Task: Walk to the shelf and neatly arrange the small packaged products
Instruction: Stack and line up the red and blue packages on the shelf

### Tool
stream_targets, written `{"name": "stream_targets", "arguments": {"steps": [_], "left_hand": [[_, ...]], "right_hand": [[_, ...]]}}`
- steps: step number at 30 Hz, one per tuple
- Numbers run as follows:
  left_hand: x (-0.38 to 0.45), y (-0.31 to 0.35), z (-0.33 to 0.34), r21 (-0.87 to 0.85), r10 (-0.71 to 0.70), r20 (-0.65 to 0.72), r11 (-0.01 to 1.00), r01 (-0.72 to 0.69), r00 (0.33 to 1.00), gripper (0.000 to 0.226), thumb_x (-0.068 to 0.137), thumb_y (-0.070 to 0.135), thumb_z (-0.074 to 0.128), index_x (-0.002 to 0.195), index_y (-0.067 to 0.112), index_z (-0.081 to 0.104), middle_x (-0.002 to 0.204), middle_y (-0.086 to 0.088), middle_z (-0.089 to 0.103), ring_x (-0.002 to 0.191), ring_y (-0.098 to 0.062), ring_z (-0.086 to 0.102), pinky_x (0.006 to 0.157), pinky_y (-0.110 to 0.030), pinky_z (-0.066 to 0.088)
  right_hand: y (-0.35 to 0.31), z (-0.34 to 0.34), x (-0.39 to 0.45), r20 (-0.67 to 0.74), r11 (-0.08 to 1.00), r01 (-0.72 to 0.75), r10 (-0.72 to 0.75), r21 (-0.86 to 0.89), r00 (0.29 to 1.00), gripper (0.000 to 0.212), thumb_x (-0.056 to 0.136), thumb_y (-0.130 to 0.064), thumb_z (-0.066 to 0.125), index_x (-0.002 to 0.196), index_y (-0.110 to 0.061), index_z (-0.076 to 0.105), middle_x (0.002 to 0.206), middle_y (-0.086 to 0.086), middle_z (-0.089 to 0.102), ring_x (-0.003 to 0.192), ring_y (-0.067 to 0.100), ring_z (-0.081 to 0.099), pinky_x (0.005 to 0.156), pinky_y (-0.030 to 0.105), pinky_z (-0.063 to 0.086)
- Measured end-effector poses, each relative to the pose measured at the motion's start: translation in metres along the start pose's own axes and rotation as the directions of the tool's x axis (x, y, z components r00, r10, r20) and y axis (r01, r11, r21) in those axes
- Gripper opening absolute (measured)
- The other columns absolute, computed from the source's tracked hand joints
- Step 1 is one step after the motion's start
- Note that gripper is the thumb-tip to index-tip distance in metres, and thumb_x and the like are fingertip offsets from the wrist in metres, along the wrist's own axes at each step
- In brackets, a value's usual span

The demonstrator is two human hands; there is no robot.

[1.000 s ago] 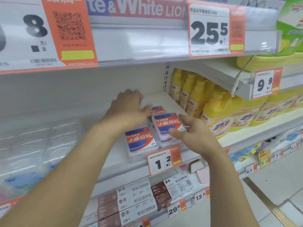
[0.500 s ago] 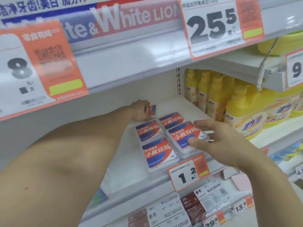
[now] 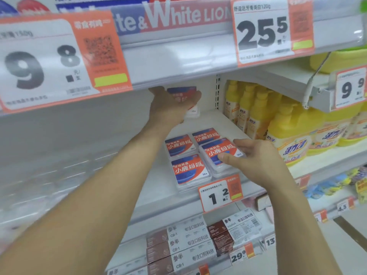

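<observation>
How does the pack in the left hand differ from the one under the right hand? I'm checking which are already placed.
The lifted pack is gripped by the left hand, raised off the shelf and tilted; the front-right pack lies flat in the group, pinched by the right hand. The lifted one is partly hidden. Both share the red-and-blue label.

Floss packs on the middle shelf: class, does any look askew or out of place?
Yes. The front-right pack, under the right hand, sits raised and overlapping its neighbours. Another pack is off the shelf, gripped in the left hand.
</observation>
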State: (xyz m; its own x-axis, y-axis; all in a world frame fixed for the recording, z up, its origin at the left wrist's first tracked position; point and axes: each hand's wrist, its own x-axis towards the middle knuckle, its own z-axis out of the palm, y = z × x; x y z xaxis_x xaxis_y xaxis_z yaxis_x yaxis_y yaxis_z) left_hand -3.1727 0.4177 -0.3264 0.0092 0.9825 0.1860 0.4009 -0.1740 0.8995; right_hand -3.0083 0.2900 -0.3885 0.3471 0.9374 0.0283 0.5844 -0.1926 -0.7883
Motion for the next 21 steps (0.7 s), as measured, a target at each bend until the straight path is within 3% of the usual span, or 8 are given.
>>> {"name": "stream_targets", "arguments": {"steps": [5,6,9,12,14,17,19,21], "left_hand": [[-0.068,-0.028,-0.004,0.134,-0.068,-0.065,0.988,0.076,0.996,0.059,0.088,0.033,0.067,0.132,0.015,0.033,0.127,-0.011,0.049,0.102,-0.029,0.062,0.077,-0.033,0.054],[-0.079,-0.035,-0.002,0.154,-0.060,-0.062,0.986,0.069,0.996,0.057,0.089,0.031,0.066,0.132,0.012,0.035,0.128,-0.014,0.047,0.104,-0.032,0.061,0.082,-0.033,0.052],[-0.104,-0.052,0.004,0.198,-0.018,-0.073,0.980,0.032,0.997,0.052,0.090,0.028,0.065,0.131,0.008,0.039,0.123,-0.012,0.046,0.106,-0.032,0.059,0.078,-0.026,0.041],[-0.114,-0.063,0.004,0.341,0.026,-0.146,0.940,0.026,0.989,0.052,0.087,0.041,0.065,0.123,0.010,0.046,0.116,-0.009,0.049,0.109,-0.033,0.054,0.086,-0.036,0.044],[-0.119,-0.066,0.005,0.437,0.048,-0.187,0.899,0.039,0.981,0.063,0.083,0.054,0.063,0.127,0.012,0.046,0.123,-0.012,0.048,0.119,-0.032,0.045,0.096,-0.041,0.036],[-0.130,-0.067,0.004,0.303,0.003,-0.044,0.953,0.010,0.999,0.084,0.073,0.060,0.069,0.138,0.019,0.035,0.134,-0.003,0.039,0.122,-0.020,0.047,0.099,-0.033,0.044],[-0.139,-0.069,0.004,0.264,0.003,0.059,0.964,-0.019,0.998,0.087,0.073,0.048,0.076,0.142,0.024,0.029,0.135,0.003,0.040,0.115,-0.013,0.053,0.089,-0.021,0.044],[-0.144,-0.074,0.007,0.302,0.009,0.090,0.953,-0.036,0.996,0.086,0.078,0.035,0.077,0.145,0.027,0.024,0.135,0.005,0.048,0.113,-0.012,0.056,0.084,-0.019,0.042]], "right_hand": [[-0.006,0.005,-0.011,-0.063,0.997,0.046,-0.050,-0.065,0.997,0.055,0.084,-0.041,0.074,0.133,-0.017,0.062,0.127,-0.002,0.067,0.096,0.003,0.055,0.057,0.004,0.034],[-0.007,0.006,-0.013,-0.061,0.997,0.048,-0.052,-0.062,0.997,0.055,0.086,-0.041,0.073,0.134,-0.017,0.061,0.128,-0.002,0.067,0.100,0.005,0.057,0.062,0.002,0.034],[-0.006,0.006,-0.014,-0.030,0.999,0.037,-0.038,-0.030,0.999,0.064,0.086,-0.044,0.071,0.141,-0.016,0.054,0.139,0.001,0.060,0.126,0.016,0.056,0.085,0.021,0.037],[-0.003,0.005,-0.014,-0.003,0.999,0.034,-0.034,-0.011,0.999,0.065,0.087,-0.044,0.070,0.143,-0.017,0.050,0.140,0.001,0.058,0.129,0.017,0.053,0.087,0.024,0.036],[-0.002,0.004,-0.013,0.014,0.999,0.045,-0.045,-0.013,0.999,0.068,0.087,-0.046,0.069,0.145,-0.018,0.047,0.141,0.000,0.057,0.129,0.017,0.052,0.087,0.023,0.035],[-0.001,0.003,-0.013,0.065,0.998,0.066,-0.066,0.005,0.996,0.080,0.079,-0.051,0.075,0.147,-0.023,0.042,0.136,-0.008,0.058,0.117,0.009,0.055,0.082,0.020,0.036],[-0.001,0.002,-0.014,0.131,0.995,0.097,-0.097,0.004,0.987,0.088,0.070,-0.048,0.083,0.145,-0.027,0.042,0.120,-0.021,0.058,0.100,-0.002,0.055,0.071,0.011,0.037],[0.001,0.003,-0.011,0.179,0.994,0.110,-0.103,-0.025,0.978,0.090,0.066,-0.042,0.089,0.143,-0.031,0.044,0.120,-0.021,0.059,0.096,-0.001,0.056,0.068,0.008,0.037]]}}
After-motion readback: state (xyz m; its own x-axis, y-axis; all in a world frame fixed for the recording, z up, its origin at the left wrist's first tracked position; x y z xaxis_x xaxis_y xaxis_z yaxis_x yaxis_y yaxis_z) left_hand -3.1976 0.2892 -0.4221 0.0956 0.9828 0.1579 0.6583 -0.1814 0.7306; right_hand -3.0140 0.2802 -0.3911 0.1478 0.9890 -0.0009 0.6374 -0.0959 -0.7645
